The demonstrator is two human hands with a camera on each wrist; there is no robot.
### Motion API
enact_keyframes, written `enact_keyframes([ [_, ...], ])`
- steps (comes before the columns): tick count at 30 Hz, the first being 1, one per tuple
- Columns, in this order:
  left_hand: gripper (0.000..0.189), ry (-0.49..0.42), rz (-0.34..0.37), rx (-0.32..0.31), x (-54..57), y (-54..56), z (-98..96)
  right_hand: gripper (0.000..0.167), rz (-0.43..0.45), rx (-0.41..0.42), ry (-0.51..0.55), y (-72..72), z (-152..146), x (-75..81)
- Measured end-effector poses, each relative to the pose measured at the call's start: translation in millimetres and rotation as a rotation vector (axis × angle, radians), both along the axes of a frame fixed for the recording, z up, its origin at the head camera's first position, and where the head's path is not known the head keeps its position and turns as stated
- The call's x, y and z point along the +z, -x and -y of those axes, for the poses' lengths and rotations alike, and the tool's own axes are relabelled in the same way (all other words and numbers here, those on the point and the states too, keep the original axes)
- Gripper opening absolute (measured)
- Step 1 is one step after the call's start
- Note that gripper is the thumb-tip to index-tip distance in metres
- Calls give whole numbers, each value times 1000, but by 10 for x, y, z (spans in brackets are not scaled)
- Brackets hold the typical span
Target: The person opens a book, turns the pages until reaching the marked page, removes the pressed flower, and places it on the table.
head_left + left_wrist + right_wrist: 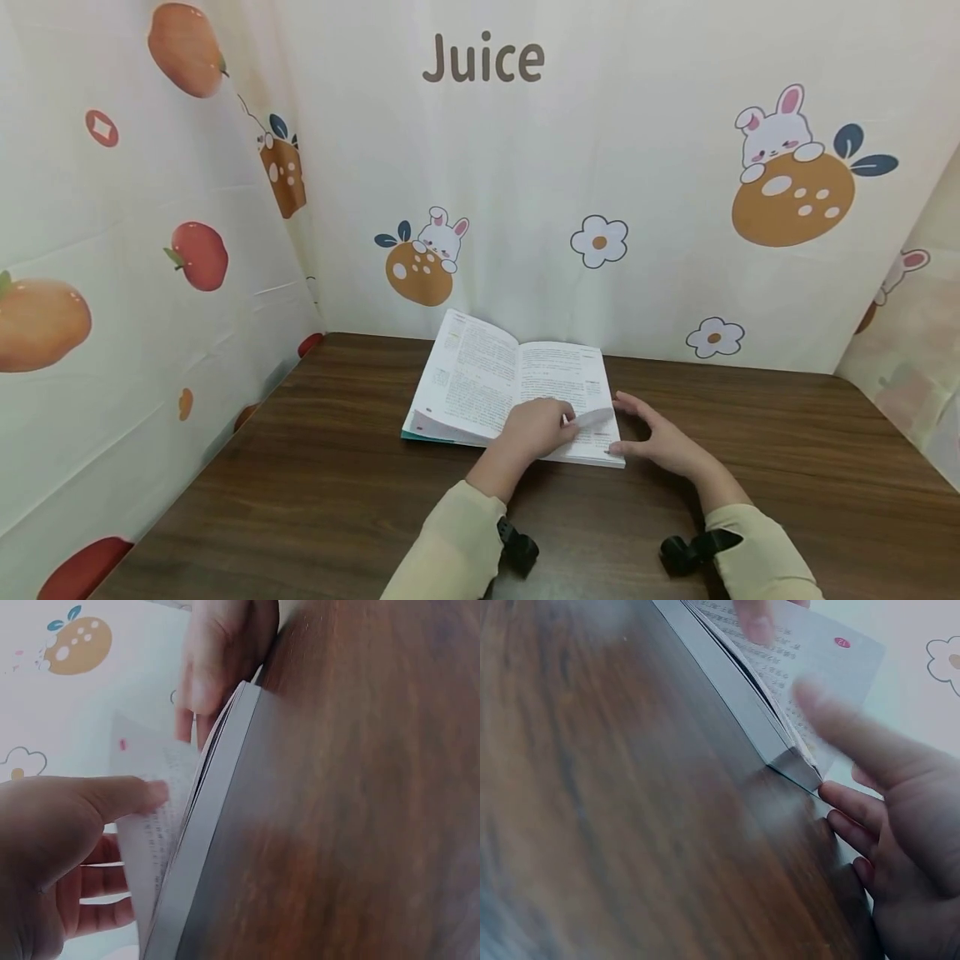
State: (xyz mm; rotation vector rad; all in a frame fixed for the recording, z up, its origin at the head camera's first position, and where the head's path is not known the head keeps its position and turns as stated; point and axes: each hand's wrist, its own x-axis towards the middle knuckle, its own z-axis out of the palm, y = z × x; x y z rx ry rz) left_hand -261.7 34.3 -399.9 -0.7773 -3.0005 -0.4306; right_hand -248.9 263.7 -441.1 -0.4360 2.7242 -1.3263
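An open book (480, 375) with printed pages lies on the table, a teal cover edge showing at its lower left. My left hand (536, 425) reaches over the right half and pinches a lifted page (594, 418). In the left wrist view the thumb (154, 795) lies on the printed side of that page, with the other fingers behind it. My right hand (660, 442) is at the book's right edge, thumb and fingers spread apart. In the right wrist view its fingertips (829, 791) are right at the book's corner.
The brown wooden table (300, 492) runs back to a pale curtain (660, 150) printed with fruit, rabbits and flowers. More curtain stands along the left side. A black wrist camera (517, 548) is strapped on the left sleeve, another camera (686, 554) on the right.
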Motion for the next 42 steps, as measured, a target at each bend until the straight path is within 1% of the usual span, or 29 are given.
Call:
enact_keyframes([
  [3, 18, -40, -29, 45, 3, -1, -6, 98, -23, 2, -9, 9, 2, -14],
  [5, 16, -73, -58, 66, 18, 1, -1, 100, -25, 0, -13, 11, 2, -16],
  [8, 14, -152, -86, 98, 62, 15, 18, 95, -31, 4, -31, 12, -1, -13],
  [10, 19, -217, -99, 116, 101, 22, 42, 90, -32, 3, -49, 14, -2, -14],
  [13, 25, -317, -111, 144, 160, 36, 91, 83, -46, 31, -56, 15, -4, -7],
  [17, 29, -413, -137, 173, 224, 61, 175, 77, -55, 57, -40, 6, 0, 14],
  [18, 29, -436, -139, 180, 243, 67, 201, 76, -57, 57, -54, 3, 0, 16],
  [21, 31, -514, -110, 207, 305, 86, 283, 76, -53, 50, -68, -1, 0, 21],
  [23, 33, -571, -76, 231, 352, 100, 344, 76, -46, 45, -74, 1, 0, 23],
  [26, 35, -640, -58, 259, 410, 128, 447, 77, -36, 47, -66, 1, -3, 31],
  [31, 30, -717, -50, 305, 461, 184, 613, 76, -30, 53, -53, 2, -10, 41],
  [34, 27, -765, -12, 349, 484, 206, 692, 76, -28, 51, -47, 3, -10, 42],
  [37, 28, -787, 19, 394, 502, 222, 763, 77, -29, 52, -53, 4, -6, 44],
  [40, 31, -775, 23, 419, 510, 240, 837, 77, -28, 50, -56, 7, -4, 46],
  [42, 32, -759, 14, 427, 508, 260, 892, 77, -29, 51, -56, 11, -3, 44],
])
